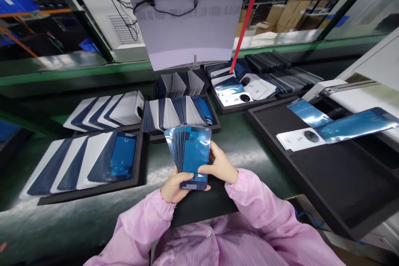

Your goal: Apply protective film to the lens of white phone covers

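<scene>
A fanned stack of phone back panels (195, 149), faced with shiny blue film, is held between my two hands above the front of the bench. My left hand (175, 186) grips the lower left of the stack, thumb lying across the front panel. On the right edge, my right hand (220, 165) has its thumb on the front face and its other fingers behind. Just beyond the stack stands a black foam tray (216, 128) packed with tilted rows of panels (174, 112). The fingers behind the stack are mostly hidden.
Trays of white and dark panels (84, 162) lie at left. More panels (258, 85) fill trays at the back right. A large black tray (339, 174) at right holds a white panel (301, 138) and blue-filmed pieces (358, 124). A grey monitor back (193, 29) hangs ahead, near red strips.
</scene>
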